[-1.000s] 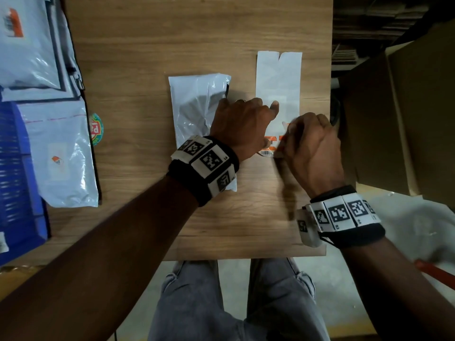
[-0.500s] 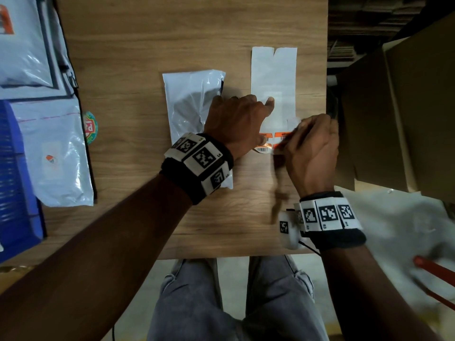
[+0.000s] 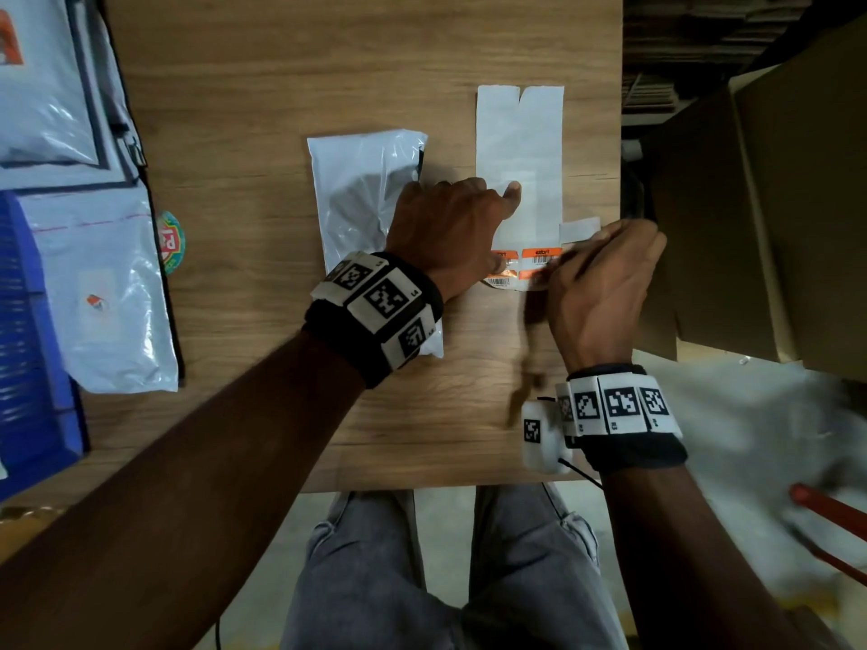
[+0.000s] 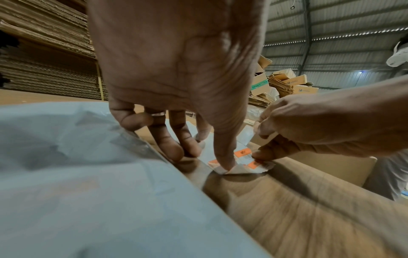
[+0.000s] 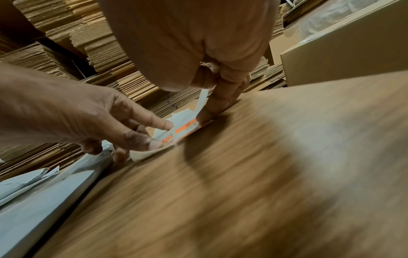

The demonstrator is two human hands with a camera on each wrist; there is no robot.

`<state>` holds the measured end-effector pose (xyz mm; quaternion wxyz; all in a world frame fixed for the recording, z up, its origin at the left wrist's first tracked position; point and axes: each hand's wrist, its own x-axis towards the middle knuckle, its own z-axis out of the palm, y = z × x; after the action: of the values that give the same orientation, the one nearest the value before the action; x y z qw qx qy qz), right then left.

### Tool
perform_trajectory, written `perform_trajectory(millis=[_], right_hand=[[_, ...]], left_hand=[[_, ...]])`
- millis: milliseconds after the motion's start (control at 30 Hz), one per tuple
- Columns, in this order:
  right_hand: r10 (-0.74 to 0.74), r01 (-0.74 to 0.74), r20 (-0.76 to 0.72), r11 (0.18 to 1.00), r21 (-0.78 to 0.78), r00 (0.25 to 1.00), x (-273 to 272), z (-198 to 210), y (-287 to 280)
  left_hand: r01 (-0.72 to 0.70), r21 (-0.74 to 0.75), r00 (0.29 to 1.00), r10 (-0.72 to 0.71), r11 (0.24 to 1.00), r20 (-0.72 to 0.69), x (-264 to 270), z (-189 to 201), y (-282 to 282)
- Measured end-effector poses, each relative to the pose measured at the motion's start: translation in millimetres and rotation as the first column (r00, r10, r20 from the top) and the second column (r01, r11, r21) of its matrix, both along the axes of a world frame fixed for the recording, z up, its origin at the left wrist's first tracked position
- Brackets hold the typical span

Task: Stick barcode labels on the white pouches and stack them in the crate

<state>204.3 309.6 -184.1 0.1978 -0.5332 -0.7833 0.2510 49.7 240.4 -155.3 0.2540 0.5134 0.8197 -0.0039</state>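
On the table (image 3: pixel 262 110), right of the pouch (image 3: pixel 361 190), lies the label sheet (image 3: pixel 520 147). Right hand (image 3: pixel 605 293) pinches a white label (image 3: pixel 579 227) between thumb and fingers at its near right edge. Left hand (image 3: pixel 450 227), fingers straight, presses the sheet flat, thumb on its near corner.

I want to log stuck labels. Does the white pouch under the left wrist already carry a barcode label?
No: the white pouch shows a bare face in the head view.

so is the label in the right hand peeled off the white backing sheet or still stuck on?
Partly peeled. The right hand pinches a white barcode label curling up from the white backing sheet, which the left hand presses flat.
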Motion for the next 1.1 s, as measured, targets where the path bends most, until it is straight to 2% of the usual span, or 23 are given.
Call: perform_trajectory(millis=[233,367,533,700,800,900,1000,1100], right_hand=[[-0.021,0.023,-0.058,0.999,0.040,0.998,1.9,2.1,-1.8],[-0.044,0.045,-0.090,0.999,0.013,0.995,1.2,4.9,0.4],[-0.045,0.040,-0.137,0.998,-0.043,0.990,5.4,11.2,-3.1],[-0.037,0.026,-0.119,0.995,-0.091,0.992,9.4,18.5,-8.5],[0.008,-0.022,-0.181,0.997,-0.074,0.983,6.1,28.1,-14.8],[0.058,-0.071,-0.219,0.996,-0.051,0.974,1.0,38.0,-21.2],[0.116,-0.123,-0.217,0.992,-0.016,0.969,-4.1,43.0,-26.5],[0.190,-0.187,-0.231,0.982,0.035,0.954,-9.0,45.7,-29.2]], left_hand=[[-0.014,0.045,1.000,0.014,0.999,-0.005,0.9,2.7,-2.5],[-0.004,0.094,1.000,0.006,0.996,-0.015,3.3,5.1,-3.4],[-0.088,0.124,0.993,0.077,0.988,0.092,6.8,8.3,-6.9],[-0.188,0.200,0.961,0.137,0.962,0.242,8.0,21.3,-14.6],[-0.346,0.329,0.902,0.215,0.879,0.374,16.1,28.1,-23.1],[-0.537,0.440,0.789,0.245,0.720,0.563,25.2,27.6,-32.9],[-0.645,0.434,0.701,0.260,0.629,0.664,31.4,25.4,-39.3],[-0.696,0.378,0.632,0.270,0.611,0.727,33.0,25.2,-42.2]])
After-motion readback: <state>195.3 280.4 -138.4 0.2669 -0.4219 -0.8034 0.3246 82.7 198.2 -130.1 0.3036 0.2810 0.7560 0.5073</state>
